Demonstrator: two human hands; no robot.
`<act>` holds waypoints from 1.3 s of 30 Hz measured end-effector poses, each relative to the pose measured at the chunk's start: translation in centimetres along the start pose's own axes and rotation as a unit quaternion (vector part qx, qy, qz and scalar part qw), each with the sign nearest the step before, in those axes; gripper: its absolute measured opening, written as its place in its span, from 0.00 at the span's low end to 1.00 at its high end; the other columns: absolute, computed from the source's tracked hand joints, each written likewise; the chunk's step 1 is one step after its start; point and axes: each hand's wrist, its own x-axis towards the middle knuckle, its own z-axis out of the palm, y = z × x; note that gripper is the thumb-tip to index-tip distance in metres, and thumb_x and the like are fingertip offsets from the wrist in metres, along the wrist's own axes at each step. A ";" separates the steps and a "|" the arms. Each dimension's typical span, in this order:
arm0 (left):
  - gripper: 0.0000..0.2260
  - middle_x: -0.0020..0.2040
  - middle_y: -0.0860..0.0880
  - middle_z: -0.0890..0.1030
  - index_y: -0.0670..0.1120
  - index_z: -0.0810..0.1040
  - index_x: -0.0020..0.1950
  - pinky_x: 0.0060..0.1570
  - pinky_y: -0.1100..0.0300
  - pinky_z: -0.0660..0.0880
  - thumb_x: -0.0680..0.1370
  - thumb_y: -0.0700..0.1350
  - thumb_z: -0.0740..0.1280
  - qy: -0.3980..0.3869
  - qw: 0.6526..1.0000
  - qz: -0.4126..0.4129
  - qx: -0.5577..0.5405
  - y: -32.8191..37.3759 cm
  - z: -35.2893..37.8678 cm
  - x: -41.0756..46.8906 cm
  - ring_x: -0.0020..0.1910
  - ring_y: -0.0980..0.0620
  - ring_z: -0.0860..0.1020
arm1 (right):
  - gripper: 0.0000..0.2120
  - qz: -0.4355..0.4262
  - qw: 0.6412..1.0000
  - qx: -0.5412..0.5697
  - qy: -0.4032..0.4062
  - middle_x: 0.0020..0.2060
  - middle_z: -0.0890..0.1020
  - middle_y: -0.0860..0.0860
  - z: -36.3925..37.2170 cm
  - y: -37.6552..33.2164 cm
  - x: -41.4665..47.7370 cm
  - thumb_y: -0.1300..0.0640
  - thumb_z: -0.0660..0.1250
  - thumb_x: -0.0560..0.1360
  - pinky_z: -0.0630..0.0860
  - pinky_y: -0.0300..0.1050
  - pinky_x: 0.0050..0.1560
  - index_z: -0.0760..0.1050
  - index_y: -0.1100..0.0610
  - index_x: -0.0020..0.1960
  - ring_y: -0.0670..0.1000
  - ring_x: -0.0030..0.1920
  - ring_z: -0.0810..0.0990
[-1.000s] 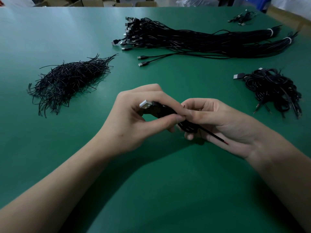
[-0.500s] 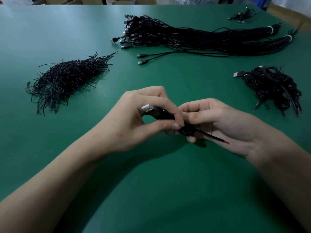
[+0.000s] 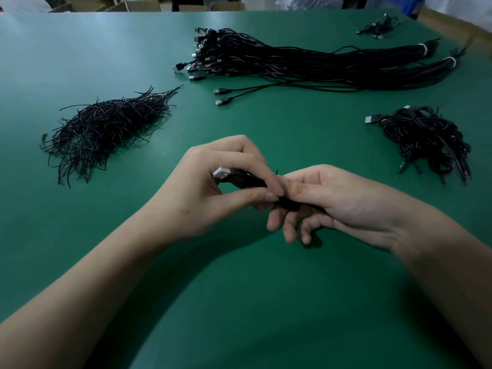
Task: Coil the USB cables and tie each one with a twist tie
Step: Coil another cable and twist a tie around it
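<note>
A coiled black USB cable with a silver plug pointing left is held above the green table, between both hands. My left hand pinches the coil between thumb and forefinger near its middle. My right hand grips the coil's right part with thumb and forefinger, its other fingers curled loosely below. A thin black tie end sticks up at the pinch. Most of the coil is hidden by the fingers.
A heap of black twist ties lies at the left. A long bundle of straight USB cables stretches across the back. A pile of coiled cables sits at the right, a few more cables at the far back right.
My right hand has turned, its lower fingers now spread downward, and the cable's free end that stuck out to the lower right is no longer seen. The left hand holds steady.
</note>
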 end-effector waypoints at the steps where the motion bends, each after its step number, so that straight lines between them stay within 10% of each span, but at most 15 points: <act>1: 0.03 0.45 0.48 0.78 0.50 0.85 0.47 0.43 0.60 0.76 0.77 0.41 0.75 -0.001 1.000 0.003 0.008 0.0 0.0 0.0 0.41 0.46 0.82 | 0.13 -0.005 1.000 -0.016 0.003 0.41 0.85 0.57 0.0 0.0 0.0 0.44 0.64 0.77 0.75 0.37 0.31 0.85 0.50 0.46 0.50 0.35 0.82; 8: 0.02 0.44 0.50 0.78 0.51 0.86 0.47 0.44 0.63 0.73 0.75 0.45 0.75 0.012 1.000 -0.003 0.021 -0.4 -0.1 0.0 0.42 0.49 0.79 | 0.10 -0.036 0.998 -0.048 0.025 0.41 0.85 0.57 0.2 0.3 0.2 0.48 0.62 0.80 0.71 0.39 0.29 0.81 0.50 0.48 0.52 0.34 0.80; 16: 0.03 0.39 0.54 0.78 0.47 0.86 0.46 0.42 0.68 0.71 0.74 0.43 0.76 0.074 0.993 -0.064 -0.069 -0.6 0.2 0.1 0.37 0.57 0.77 | 0.04 -0.194 0.947 -0.173 0.191 0.43 0.86 0.47 0.4 0.5 0.6 0.56 0.71 0.78 0.80 0.53 0.52 0.85 0.51 0.50 0.50 0.45 0.84; 25: 0.03 0.37 0.56 0.79 0.47 0.85 0.45 0.40 0.66 0.72 0.72 0.43 0.76 0.049 0.983 -0.095 -0.151 -0.8 0.6 0.0 0.36 0.56 0.76 | 0.04 -0.215 0.929 -0.225 0.201 0.40 0.86 0.47 -0.2 0.1 0.5 0.50 0.77 0.70 0.70 0.65 0.37 0.85 0.43 0.43 0.66 0.35 0.75; 32: 0.04 0.38 0.53 0.84 0.49 0.85 0.44 0.39 0.65 0.76 0.71 0.43 0.76 0.022 0.974 -0.128 -0.187 -0.9 0.7 0.0 0.35 0.56 0.78 | 0.04 -0.214 0.916 -0.282 0.190 0.37 0.86 0.43 -0.6 -0.1 -0.1 0.55 0.79 0.70 0.73 0.30 0.44 0.85 0.48 0.41 0.41 0.40 0.83; 39: 0.03 0.36 0.51 0.83 0.50 0.85 0.42 0.38 0.64 0.76 0.71 0.43 0.76 0.029 0.957 -0.161 -0.239 -0.9 0.4 0.0 0.32 0.54 0.78 | 0.04 -0.223 0.930 -0.238 0.166 0.36 0.85 0.47 0.0 -0.3 0.0 0.60 0.77 0.73 0.75 0.38 0.41 0.84 0.53 0.42 0.43 0.37 0.82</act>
